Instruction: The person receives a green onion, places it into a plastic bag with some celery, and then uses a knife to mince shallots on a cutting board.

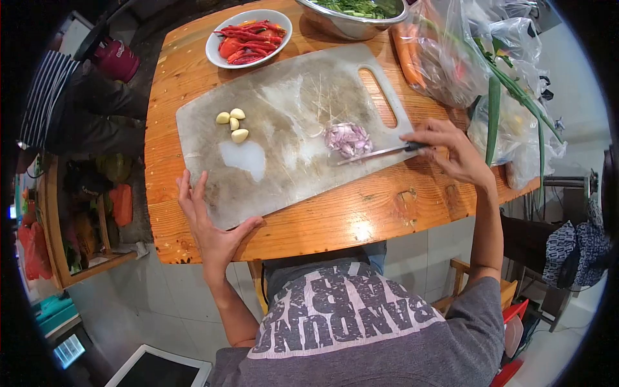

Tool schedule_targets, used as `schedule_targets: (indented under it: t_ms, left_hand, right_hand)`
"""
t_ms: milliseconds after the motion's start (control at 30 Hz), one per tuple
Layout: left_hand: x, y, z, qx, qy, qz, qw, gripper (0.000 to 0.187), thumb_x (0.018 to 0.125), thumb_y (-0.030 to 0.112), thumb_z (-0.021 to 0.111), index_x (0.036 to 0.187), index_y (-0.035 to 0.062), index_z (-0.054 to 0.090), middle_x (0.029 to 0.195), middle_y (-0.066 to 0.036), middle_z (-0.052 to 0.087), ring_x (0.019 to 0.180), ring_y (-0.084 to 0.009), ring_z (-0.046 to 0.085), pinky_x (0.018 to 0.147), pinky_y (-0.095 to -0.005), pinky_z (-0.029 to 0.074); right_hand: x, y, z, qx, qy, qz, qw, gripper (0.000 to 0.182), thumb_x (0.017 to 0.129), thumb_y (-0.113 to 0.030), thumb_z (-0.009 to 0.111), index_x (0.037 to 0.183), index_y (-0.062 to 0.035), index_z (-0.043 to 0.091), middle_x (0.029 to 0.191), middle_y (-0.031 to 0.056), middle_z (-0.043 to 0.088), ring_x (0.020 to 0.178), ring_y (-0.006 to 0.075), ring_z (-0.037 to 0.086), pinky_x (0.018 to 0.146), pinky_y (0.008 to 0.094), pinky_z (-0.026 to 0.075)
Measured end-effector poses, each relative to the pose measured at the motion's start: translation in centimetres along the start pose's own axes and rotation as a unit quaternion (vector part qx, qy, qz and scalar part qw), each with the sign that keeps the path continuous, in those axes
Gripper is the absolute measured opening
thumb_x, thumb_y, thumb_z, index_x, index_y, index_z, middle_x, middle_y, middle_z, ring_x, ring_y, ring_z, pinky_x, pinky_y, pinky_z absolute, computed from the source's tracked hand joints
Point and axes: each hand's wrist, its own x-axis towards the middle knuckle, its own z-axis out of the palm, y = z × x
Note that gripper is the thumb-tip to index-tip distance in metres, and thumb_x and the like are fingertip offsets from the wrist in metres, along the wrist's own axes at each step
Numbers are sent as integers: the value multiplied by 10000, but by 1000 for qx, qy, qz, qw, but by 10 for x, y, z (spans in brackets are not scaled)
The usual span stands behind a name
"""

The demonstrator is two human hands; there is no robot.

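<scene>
The right hand (455,149) has its grip clamped on a knife (379,154) beside chopped onion (349,138); the left hand (214,233) (grip apart) touches the cutting board (290,174).

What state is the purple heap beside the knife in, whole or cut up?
Cut up: the purple heap is many small pieces, gathered on the cutting board beside the knife.

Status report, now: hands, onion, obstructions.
Right hand holding knife; left hand at near left corner of board. Onion chopped, heaped, blade at its near edge. Garlic well to the left, seemingly not in the way.
</scene>
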Motion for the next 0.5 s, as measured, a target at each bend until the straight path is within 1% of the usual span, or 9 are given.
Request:
schedule_targets:
  t_ms: [67,200,300,400,500]
  left_hand:
    - [1,1,-2,-4,1,-3,1000,1185,500,404,997,1503,115,436,1608,-178,278,1494,-390,286,1191,-505,327]
    - [0,1,-2,-10,2,-10,1000,1186,499,402,998,1503,115,437,1608,-182,278,1491,-389,291,1192,-501,326]
    - [1,3,-3,-5,0,-9,1000,1188,498,405,999,1503,114,436,1610,-185,275,1488,-388,296,1192,-502,326]
    - [1,1,-2,-13,1,-9,1000,1189,496,406,1000,1502,113,437,1611,-186,277,1489,-390,295,1193,-504,323]
    - [1,-1,-3,-10,1,-6,1000,1187,494,403,1001,1499,111,440,1611,-186,280,1489,-392,294,1195,-507,319]
  right_hand:
    - [-8,0,4,-43,-32,17,998,418,906,-112,676,1318,-177,707,881,72,548,864,256,512,841,368,373]
    - [-2,5,12,-69,-23,-1,997,422,915,-128,665,1331,-191,700,917,80,565,880,253,527,835,368,373]
    - [14,9,17,-68,-1,-26,997,426,918,-123,654,1335,-194,698,951,84,586,906,253,543,860,370,381]
    - [27,7,20,-76,-3,-17,997,433,910,-119,654,1335,-191,698,976,84,601,928,254,553,885,365,389]
    - [25,7,19,-41,23,-34,998,429,908,-122,659,1330,-187,701,974,81,604,933,255,556,885,361,391]
